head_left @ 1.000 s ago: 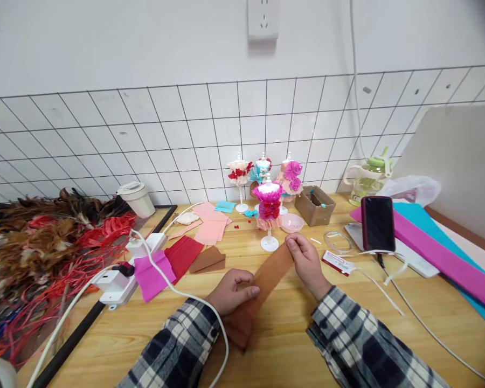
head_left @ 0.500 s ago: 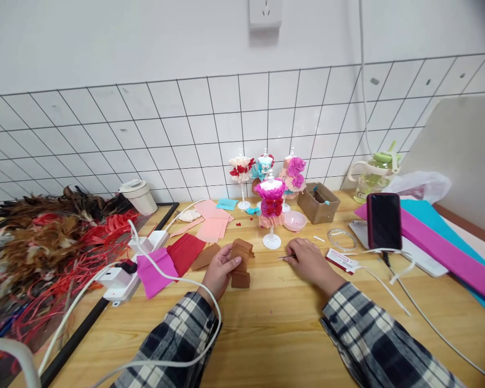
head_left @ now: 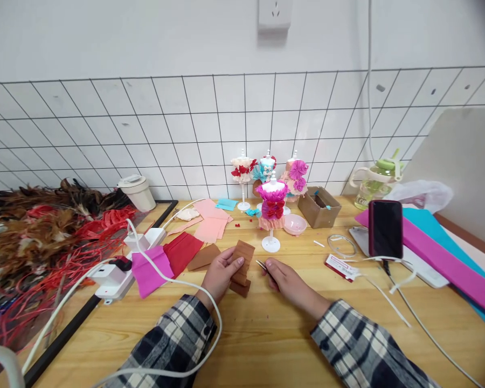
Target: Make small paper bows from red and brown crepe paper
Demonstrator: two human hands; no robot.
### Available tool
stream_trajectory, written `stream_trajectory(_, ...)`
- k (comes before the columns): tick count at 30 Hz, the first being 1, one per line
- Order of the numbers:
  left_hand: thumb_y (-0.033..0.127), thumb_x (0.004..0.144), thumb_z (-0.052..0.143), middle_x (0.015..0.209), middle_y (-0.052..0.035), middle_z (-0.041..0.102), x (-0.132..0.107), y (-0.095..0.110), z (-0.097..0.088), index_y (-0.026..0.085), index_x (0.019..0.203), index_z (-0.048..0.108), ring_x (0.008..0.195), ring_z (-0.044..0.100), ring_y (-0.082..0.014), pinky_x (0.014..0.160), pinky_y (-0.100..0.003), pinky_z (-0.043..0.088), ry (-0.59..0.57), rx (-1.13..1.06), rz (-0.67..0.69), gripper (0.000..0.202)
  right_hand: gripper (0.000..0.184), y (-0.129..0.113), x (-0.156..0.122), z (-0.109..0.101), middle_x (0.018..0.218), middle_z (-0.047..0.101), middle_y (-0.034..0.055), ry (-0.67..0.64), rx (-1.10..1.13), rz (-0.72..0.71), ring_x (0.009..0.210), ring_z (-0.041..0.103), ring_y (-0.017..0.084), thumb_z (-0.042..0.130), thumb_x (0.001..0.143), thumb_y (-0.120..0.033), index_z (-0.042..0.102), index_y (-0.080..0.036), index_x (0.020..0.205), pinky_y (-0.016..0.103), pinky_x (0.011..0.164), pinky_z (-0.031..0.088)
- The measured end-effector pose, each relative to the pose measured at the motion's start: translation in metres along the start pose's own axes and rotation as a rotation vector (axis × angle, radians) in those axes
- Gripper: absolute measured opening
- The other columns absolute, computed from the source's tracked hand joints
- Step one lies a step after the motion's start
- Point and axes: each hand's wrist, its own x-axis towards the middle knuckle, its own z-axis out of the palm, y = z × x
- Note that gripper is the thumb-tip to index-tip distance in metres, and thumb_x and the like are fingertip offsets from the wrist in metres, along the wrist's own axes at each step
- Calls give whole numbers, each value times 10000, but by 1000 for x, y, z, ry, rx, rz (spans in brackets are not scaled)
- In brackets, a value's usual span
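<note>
- Bench (head_left: 275, 350): the area on the person's side of the front dress form (head_left: 272, 209) lay beneath both hands. Folded material released there could have slid or opened.
- White cable (head_left: 220, 323): it ran left of the front dress form and crossed in front of the left sleeve (head_left: 172, 337); contact could not be confirmed. A sudden arm lift could have snagged it and disturbed the grip.
- Front dress form: it stood upright on a thin stem and round base. A forward reach could have tipped it.
- Left hand (head_left: 219, 276): nearly closed, it pinched the pleated brown paper (head_left: 243, 258). Excess thumb pressure could have crushed the folds.
- Right hand (head_left: 288, 280): curled closed, it held a slim metal-tipped tool (head_left: 261, 264), type unclear, just nearer than the front dress form. A loose grip could have let the tool twist.
- Pleated brown paper: located nearer than, and left of, the front dress form. Slack pinching could have let the pleats spread.
- Tool tip: directed toward the paper, apart from it. A poor angle could have torn a fold.
</note>
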Motion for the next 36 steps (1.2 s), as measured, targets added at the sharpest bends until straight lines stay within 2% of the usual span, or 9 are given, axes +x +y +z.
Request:
stream_trajectory(3,308,611,807,1003,-116,710,-1,-2,0,117,1188,573,892,663,-214,819,-322,500,-2,-1,4,652,493,2,0,0,532,493,-31,17,-55,-26,534,494,139,196,947,-547,534,-205,834,264,592,398)
stream_trajectory(7,304,611,803,1050,-117,693,-2,-4,-1,138,1301,491,896,659,-211,792,-309,501,10,57,-1,776,479,3,-2,2,531,540,-26,34,-138,-61,573,540,151,175,965,-508,529,-216,827,272,638,412)
stream_trajectory(12,285,650,772,967,-95,704,-4,-8,4,150,1386,368,842,664,-203,759,-303,503,-65,74,-15,850,460,0,-4,2,492,544,-31,17,-179,-52,575,554,156,167,973,-485,502,-223,799,279,666,412)
stream_trajectory(17,257,649,771,1050,-112,676,-6,-11,9,149,1344,417,882,653,-191,746,-264,508,-21,131,26,788,475,0,-3,-1,488,544,-29,-9,-167,-26,564,557,154,166,971,-484,513,-217,787,279,653,409)
stream_trajectory(22,259,664,755,807,-32,702,-7,-4,9,168,1400,342,625,634,-126,607,-222,499,8,101,15,850,472,4,-1,-7,559,550,-11,40,-269,-42,619,551,162,169,971,-470,525,-217,794,280,648,399)
stream_trajectory(26,273,682,743,791,-17,719,-9,-2,9,203,1456,240,665,660,-148,630,-229,501,-24,53,6,926,459,4,-1,-7,670,587,15,33,-351,-85,665,555,166,191,967,-475,528,-223,786,281,658,397)
stream_trajectory(32,267,669,756,691,32,698,-12,2,13,203,1478,155,637,659,-140,633,-226,500,-73,98,-15,1010,487,2,-1,-6,637,581,13,36,-297,-67,614,538,160,164,969,-479,534,-220,787,271,617,385)
stream_trajectory(36,268,667,755,760,13,717,-14,3,16,212,1484,118,700,679,-165,664,-250,514,-108,118,-26,1038,472,2,1,-7,637,586,12,35,-311,-51,618,540,162,187,970,-471,538,-222,775,270,616,384)
